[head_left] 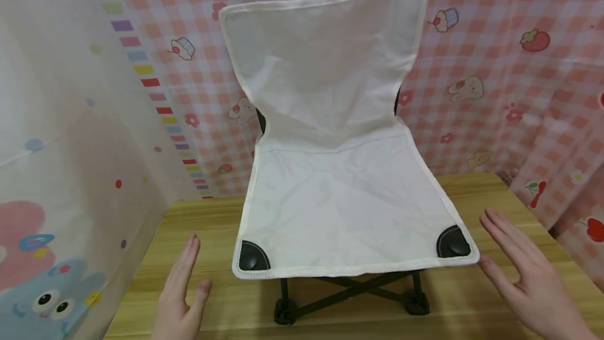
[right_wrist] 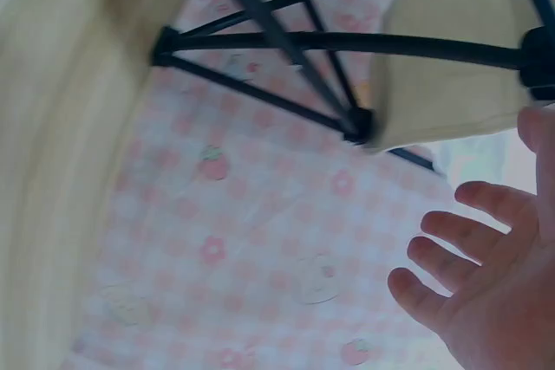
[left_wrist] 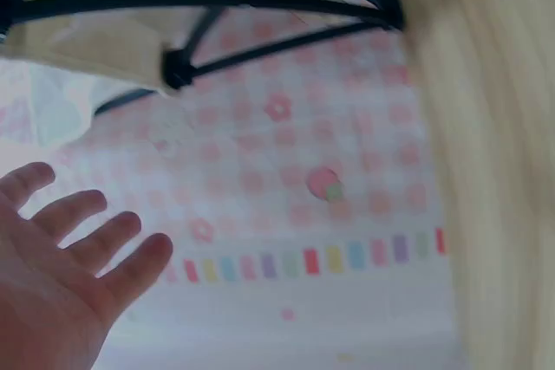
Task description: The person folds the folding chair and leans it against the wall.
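Note:
A small folding chair [head_left: 337,193] with a white fabric seat and backrest stands unfolded on the wooden table. Black corner patches mark the front of its seat, and dark crossed legs [head_left: 351,291] show underneath. To the left of the chair is my left hand [head_left: 181,295], fingers straight, thumb apart, touching nothing. My right hand [head_left: 530,272] is held beside the seat's front right corner with fingers extended; its thumb tip comes close to that corner, and I cannot tell whether it touches. Both wrist views show the dark frame tubes [left_wrist: 295,2] and the open palms.
The wooden tabletop [head_left: 217,298] extends under and around the chair. Behind hangs a pink checked curtain [head_left: 472,135] with cupcake and strawberry prints. On the left side is a white curtain [head_left: 94,135] with dots and cartoon figures.

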`<state>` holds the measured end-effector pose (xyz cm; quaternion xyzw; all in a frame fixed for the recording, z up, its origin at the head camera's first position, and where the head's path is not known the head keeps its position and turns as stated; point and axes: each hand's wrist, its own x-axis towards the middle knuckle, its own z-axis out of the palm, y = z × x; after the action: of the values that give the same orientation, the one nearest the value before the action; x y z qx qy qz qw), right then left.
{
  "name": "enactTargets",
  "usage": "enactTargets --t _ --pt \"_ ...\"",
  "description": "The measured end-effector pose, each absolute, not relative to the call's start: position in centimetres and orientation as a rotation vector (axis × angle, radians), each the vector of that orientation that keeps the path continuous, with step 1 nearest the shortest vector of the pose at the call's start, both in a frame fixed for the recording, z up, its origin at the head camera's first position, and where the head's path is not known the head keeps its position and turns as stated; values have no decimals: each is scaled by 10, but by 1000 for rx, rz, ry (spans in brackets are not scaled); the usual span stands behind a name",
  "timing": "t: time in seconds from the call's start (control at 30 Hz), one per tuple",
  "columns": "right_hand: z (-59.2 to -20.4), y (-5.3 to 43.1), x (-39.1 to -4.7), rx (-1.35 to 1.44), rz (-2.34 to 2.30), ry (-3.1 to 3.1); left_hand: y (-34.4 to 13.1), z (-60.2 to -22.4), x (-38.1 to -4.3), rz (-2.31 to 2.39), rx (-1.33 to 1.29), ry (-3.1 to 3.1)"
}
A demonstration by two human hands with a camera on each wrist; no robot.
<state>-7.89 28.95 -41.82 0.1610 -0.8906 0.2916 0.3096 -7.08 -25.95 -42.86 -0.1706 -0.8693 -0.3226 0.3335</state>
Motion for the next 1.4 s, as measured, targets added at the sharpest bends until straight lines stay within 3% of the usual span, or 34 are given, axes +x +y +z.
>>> enactTargets --t 0.37,0.8,1.4 --pt "-377 255 -67 667 892 -1960 -215 -397 -74 -979 -782 -1827" --pt "-366 234 -65 790 930 -1798 -186 -389 -78 -1063 -841 -1750" --pt "-370 232 -68 827 943 -1748 -191 -397 -81 -1108 -845 -1734"
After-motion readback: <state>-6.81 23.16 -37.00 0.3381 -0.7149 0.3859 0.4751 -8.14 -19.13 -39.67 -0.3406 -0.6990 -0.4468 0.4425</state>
